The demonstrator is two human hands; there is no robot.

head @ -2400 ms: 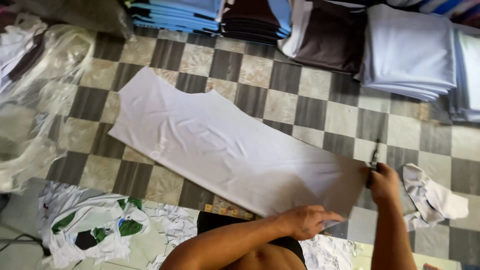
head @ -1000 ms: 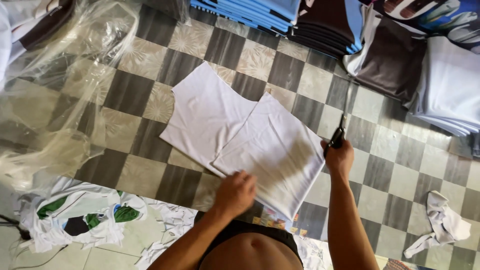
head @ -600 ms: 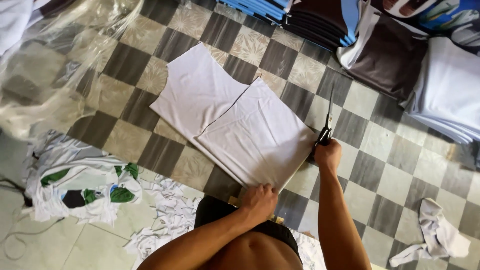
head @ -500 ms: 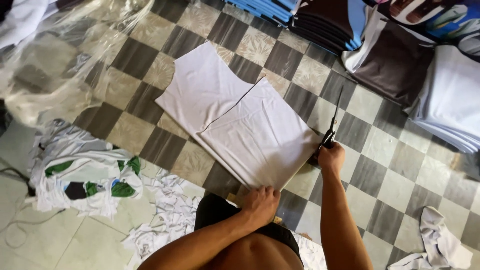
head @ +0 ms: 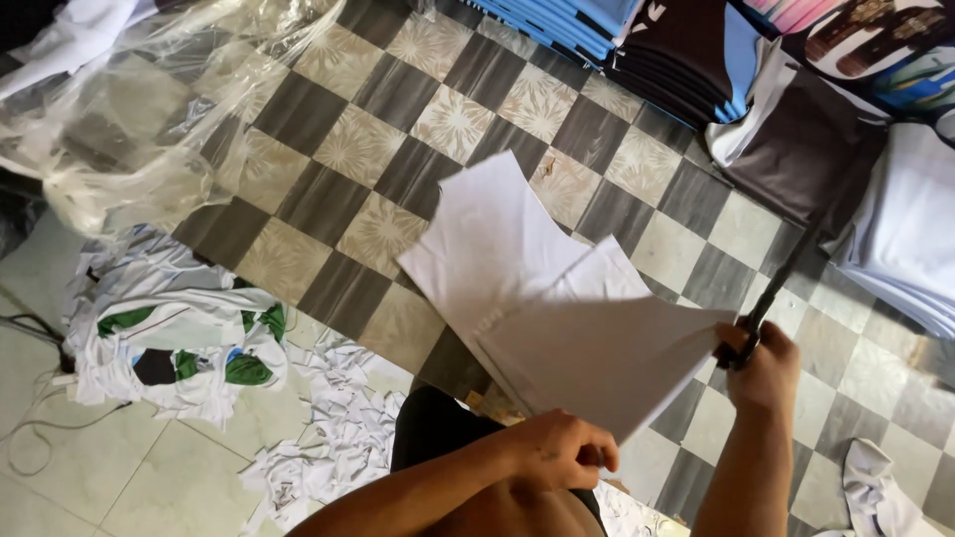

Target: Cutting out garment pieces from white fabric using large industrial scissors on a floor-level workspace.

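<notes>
White folded fabric [head: 587, 338] is pinched at its near corner in my left hand [head: 557, 449], lifted off the checkered floor [head: 338, 149], its length running away leftward, while my right hand [head: 764, 366], nearer its right edge, clenches dark scissors [head: 771, 298].

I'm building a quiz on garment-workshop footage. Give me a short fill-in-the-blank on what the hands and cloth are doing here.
1. The right hand grips a pair of ____ at the cloth's edge.
2. The left hand lifts the near edge of the folded ____ fabric.
3. The floor has a ____ tile pattern.
4. Cloth scraps lie on the floor to the person's ____.

Missing words: scissors; white; checkered; left
</notes>
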